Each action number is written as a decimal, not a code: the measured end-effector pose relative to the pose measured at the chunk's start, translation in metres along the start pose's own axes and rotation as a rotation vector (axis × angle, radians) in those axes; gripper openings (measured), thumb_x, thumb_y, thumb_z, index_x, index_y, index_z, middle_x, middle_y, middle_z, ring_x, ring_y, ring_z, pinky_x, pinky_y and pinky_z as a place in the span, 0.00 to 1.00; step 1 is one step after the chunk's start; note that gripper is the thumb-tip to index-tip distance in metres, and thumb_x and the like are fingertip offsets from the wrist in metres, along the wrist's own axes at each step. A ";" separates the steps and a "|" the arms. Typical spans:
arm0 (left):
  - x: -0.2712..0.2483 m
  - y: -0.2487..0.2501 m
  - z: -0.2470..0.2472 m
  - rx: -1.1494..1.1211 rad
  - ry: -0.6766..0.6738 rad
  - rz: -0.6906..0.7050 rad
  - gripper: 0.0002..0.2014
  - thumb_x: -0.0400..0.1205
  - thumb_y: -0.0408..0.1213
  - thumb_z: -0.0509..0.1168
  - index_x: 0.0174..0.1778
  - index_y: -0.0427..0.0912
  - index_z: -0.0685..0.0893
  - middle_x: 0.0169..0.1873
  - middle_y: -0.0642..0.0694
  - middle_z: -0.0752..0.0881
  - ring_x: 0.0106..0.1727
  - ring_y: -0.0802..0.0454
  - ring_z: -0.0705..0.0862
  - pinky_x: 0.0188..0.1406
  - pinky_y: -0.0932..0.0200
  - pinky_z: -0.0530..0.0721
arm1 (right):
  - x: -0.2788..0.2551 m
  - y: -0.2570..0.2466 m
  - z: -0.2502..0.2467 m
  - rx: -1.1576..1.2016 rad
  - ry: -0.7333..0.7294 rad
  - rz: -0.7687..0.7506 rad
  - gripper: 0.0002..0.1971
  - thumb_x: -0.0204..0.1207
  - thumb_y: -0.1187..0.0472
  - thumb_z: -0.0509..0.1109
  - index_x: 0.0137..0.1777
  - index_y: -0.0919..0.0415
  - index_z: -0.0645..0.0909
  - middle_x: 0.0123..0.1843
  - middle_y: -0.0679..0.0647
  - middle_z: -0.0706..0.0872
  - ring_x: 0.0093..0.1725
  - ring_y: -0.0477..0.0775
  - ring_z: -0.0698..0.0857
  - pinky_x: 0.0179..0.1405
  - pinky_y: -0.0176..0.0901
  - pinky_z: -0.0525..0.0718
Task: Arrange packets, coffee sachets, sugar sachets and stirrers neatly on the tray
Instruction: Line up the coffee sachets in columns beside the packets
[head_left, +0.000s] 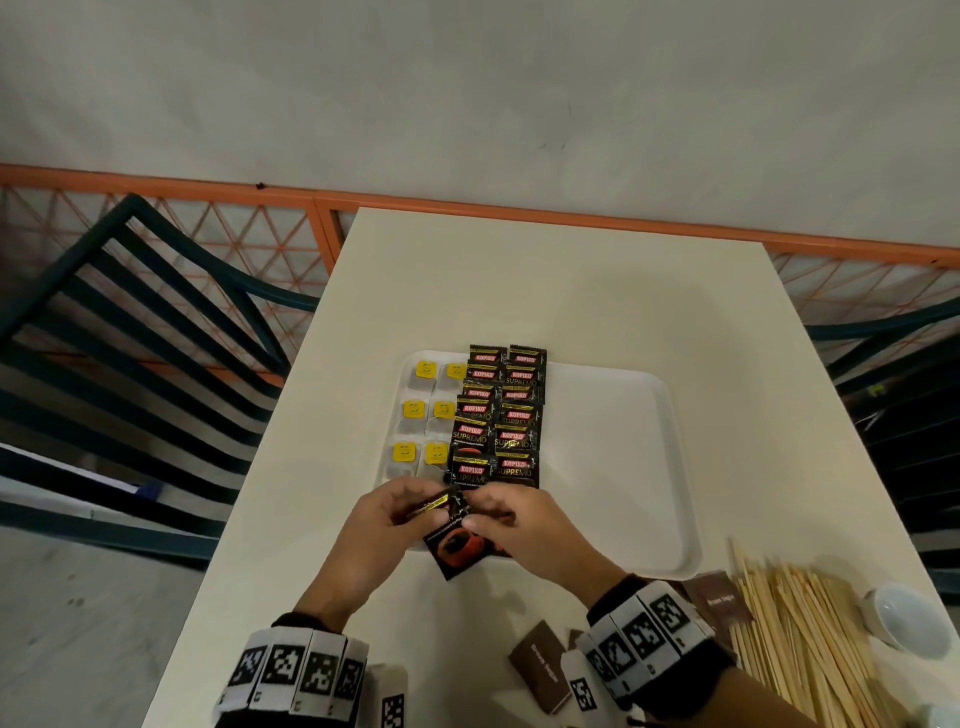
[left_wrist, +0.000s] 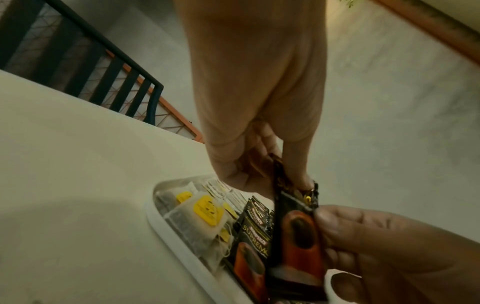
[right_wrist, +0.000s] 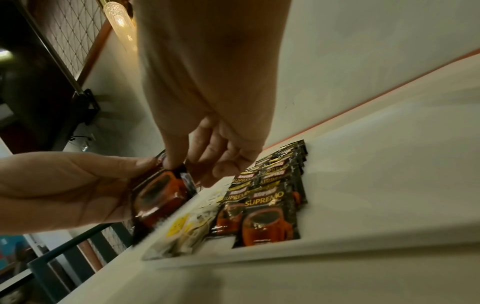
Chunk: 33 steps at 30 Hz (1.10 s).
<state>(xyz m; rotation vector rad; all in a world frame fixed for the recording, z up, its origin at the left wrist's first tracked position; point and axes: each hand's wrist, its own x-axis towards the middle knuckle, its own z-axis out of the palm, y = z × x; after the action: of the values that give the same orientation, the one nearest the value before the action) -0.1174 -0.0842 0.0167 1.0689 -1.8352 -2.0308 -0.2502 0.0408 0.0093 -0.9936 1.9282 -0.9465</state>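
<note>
A white tray (head_left: 623, 467) lies mid-table. Its left part holds tea bags with yellow tags (head_left: 415, 410) and two overlapping columns of black Kopiko coffee sachets (head_left: 498, 415). Over the tray's near edge, both hands hold one more coffee sachet (head_left: 457, 551) between them. My left hand (head_left: 415, 504) pinches its top left part and my right hand (head_left: 483, 512) pinches its right side. From the left wrist, the sachet (left_wrist: 296, 236) stands on edge above the laid rows. From the right wrist, the sachet (right_wrist: 158, 195) sits left of the rows (right_wrist: 270, 205).
Brown sugar sachets (head_left: 540, 670) lie on the table by my right wrist, another (head_left: 724, 605) beside the tray corner. A heap of wooden stirrers (head_left: 810, 639) and a white cup (head_left: 906, 618) sit at the near right. Dark chairs (head_left: 130, 338) flank the table.
</note>
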 end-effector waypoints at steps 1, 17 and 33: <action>0.000 -0.001 0.000 -0.013 0.020 0.003 0.08 0.74 0.21 0.69 0.43 0.38 0.85 0.34 0.50 0.90 0.36 0.58 0.87 0.33 0.70 0.82 | 0.000 0.000 0.002 -0.006 0.002 0.001 0.09 0.76 0.57 0.69 0.52 0.58 0.83 0.45 0.46 0.86 0.43 0.40 0.83 0.43 0.24 0.77; -0.034 -0.029 -0.029 0.253 0.054 -0.003 0.06 0.81 0.35 0.65 0.48 0.50 0.85 0.47 0.53 0.87 0.49 0.54 0.86 0.46 0.67 0.79 | 0.011 0.011 0.016 -0.138 0.243 0.239 0.11 0.77 0.59 0.68 0.51 0.68 0.83 0.50 0.60 0.88 0.49 0.56 0.84 0.38 0.31 0.74; -0.040 -0.041 0.005 0.678 -0.401 0.135 0.07 0.79 0.36 0.67 0.47 0.54 0.80 0.45 0.56 0.84 0.45 0.60 0.83 0.43 0.73 0.80 | -0.019 0.009 0.013 -0.114 0.443 0.233 0.07 0.75 0.60 0.70 0.46 0.64 0.83 0.35 0.48 0.82 0.33 0.41 0.76 0.28 0.21 0.73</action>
<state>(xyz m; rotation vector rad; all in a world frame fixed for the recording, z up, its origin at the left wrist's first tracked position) -0.0787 -0.0483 -0.0059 0.6453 -2.8350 -1.6566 -0.2340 0.0580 0.0013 -0.6339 2.4270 -0.9884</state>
